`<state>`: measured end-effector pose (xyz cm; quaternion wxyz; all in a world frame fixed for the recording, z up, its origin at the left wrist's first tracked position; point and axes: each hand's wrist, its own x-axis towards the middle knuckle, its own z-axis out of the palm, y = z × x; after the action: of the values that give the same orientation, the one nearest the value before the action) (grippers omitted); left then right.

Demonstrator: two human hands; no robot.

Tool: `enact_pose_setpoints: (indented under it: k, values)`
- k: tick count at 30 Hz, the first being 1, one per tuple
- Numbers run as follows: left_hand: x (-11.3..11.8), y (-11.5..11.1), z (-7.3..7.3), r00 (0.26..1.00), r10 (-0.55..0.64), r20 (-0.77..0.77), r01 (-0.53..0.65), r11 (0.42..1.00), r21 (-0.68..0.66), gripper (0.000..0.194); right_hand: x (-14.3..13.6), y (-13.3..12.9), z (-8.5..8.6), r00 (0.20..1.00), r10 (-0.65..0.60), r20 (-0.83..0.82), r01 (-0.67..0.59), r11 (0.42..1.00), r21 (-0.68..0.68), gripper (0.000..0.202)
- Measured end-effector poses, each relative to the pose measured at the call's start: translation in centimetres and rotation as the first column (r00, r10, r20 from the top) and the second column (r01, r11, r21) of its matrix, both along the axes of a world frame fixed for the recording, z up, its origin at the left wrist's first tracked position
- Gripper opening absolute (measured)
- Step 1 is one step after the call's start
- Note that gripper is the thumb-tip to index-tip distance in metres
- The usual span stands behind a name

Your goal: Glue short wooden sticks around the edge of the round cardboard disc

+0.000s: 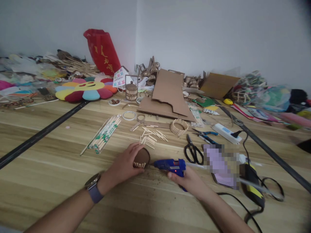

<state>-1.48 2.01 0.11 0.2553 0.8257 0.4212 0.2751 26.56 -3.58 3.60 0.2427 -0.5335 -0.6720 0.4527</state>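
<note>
My left hand (pixel 122 163) is wrapped around a small round brown cardboard piece (pixel 142 157), whose near edge carries a row of short wooden sticks. In my right hand (pixel 188 178) is a blue glue gun (pixel 170 165) with a small red light, its nozzle pointing left at the rim of the round piece. Whether the nozzle touches the rim is too small to tell. Just beyond my left hand lie loose short sticks (pixel 152 139). A ring of sticks (pixel 179 127) stands farther back.
Black scissors (pixel 192 152), blue-handled pliers (pixel 206 133) and a white power strip (pixel 227 133) lie to the right, with a black cable near my right forearm. Packaged sticks (pixel 105 134) lie left; cardboard sheets (pixel 167 92) and a small lidded basket (pixel 131 92) stand behind.
</note>
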Motion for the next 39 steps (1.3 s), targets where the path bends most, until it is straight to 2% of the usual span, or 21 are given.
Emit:
enact_pose_setpoints:
  k: [3,6,8,11,15,17,20,23,29,32,35,39]
  values:
    - [0.0,0.0,0.0,1.000,-0.003,-0.017,0.003,1.000,0.003,0.086,0.9,0.3,1.4,0.976,0.210,-0.058,-0.218,0.955,-0.202,0.063]
    - [0.0,0.0,0.0,1.000,0.001,-0.021,-0.001,1.000,-0.007,0.084,1.1,0.4,1.9,0.954,0.278,-0.110,-0.299,0.905,-0.302,0.065]
    - [0.0,-0.1,0.0,1.000,0.003,-0.019,-0.003,1.000,-0.013,0.084,1.1,0.4,1.9,0.966,0.254,-0.052,-0.259,0.924,-0.280,0.061]
    - [0.1,-0.1,0.1,1.000,0.004,-0.015,-0.004,1.000,-0.016,0.084,1.0,0.7,2.2,0.961,0.188,0.201,-0.152,0.971,-0.182,0.046]
    - [0.1,0.0,0.2,1.000,0.003,-0.007,-0.003,1.000,-0.020,0.085,0.3,1.7,3.4,0.827,-0.025,0.562,-0.021,0.997,0.074,0.026]
    - [0.1,0.0,0.2,1.000,0.003,-0.007,-0.004,1.000,-0.022,0.084,-0.9,2.5,4.0,0.768,-0.085,0.635,-0.046,0.981,0.187,0.017]
    - [0.1,0.0,0.0,1.000,0.005,-0.009,-0.005,1.000,-0.021,0.083,-3.3,4.3,4.2,0.737,-0.058,0.673,-0.158,0.954,0.255,0.012]
    - [0.2,0.1,-0.1,1.000,0.007,-0.021,-0.008,1.000,-0.018,0.085,-5.8,6.8,3.6,0.695,-0.004,0.719,-0.250,0.936,0.247,0.017]
    - [0.2,0.1,0.0,0.999,0.007,-0.053,-0.008,1.000,-0.026,0.086,-8.1,10.9,2.6,0.653,0.065,0.754,-0.289,0.942,0.169,0.027]
    - [0.2,0.1,0.0,0.998,0.010,-0.064,-0.011,1.000,-0.022,0.086,-8.5,10.9,2.9,0.615,0.103,0.781,-0.299,0.948,0.110,0.029]
    - [0.1,0.1,-0.2,0.998,0.010,-0.058,-0.011,1.000,-0.018,0.085,-8.5,9.8,3.3,0.592,0.135,0.794,-0.309,0.948,0.070,0.032]
    - [0.1,0.1,-0.4,0.999,-0.004,-0.041,0.004,1.000,-0.008,0.086,-7.5,8.1,3.6,0.628,0.130,0.767,-0.309,0.947,0.092,0.033]
